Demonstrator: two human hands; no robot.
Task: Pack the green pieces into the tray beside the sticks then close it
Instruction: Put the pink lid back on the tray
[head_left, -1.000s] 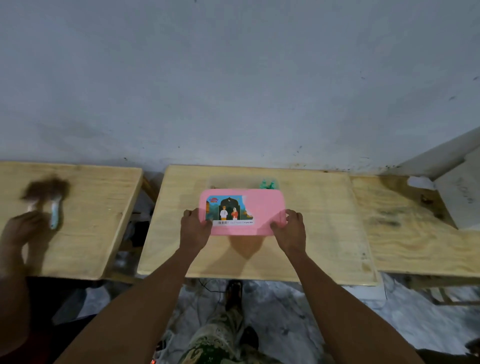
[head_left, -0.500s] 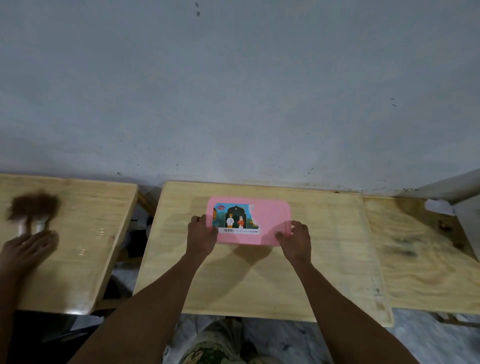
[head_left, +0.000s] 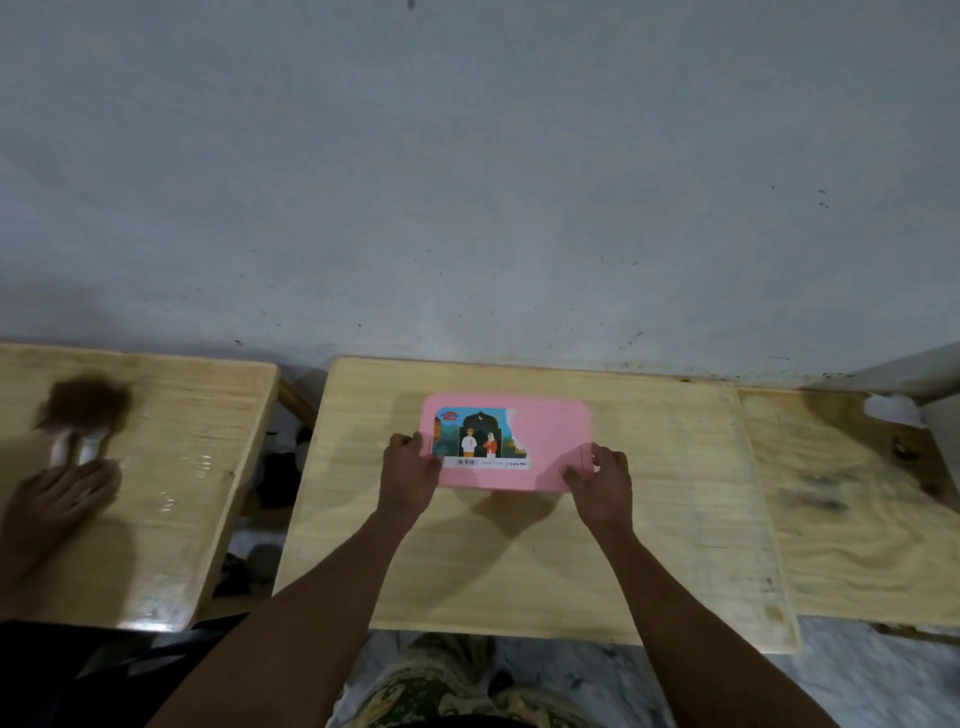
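A pink lid (head_left: 550, 441) with a picture sticker on its left half lies flat over the tray on the middle wooden table (head_left: 509, 561). The tray, the sticks and the green pieces are hidden under it. My left hand (head_left: 408, 470) grips the lid's near left corner, thumb on top. My right hand (head_left: 600, 480) holds the near right corner with fingers curled over the edge.
On the left table (head_left: 171, 499), another person's hand (head_left: 57, 501) moves a blurred brown-bristled brush (head_left: 85, 415). A stained wooden board (head_left: 852, 519) adjoins on the right, with a white scrap (head_left: 891, 408) at its far corner. A grey wall rises behind.
The lid has come down flat and now covers the green pieces that showed behind it a second ago. My hands stay on its near corners. The brush on the left table keeps moving.
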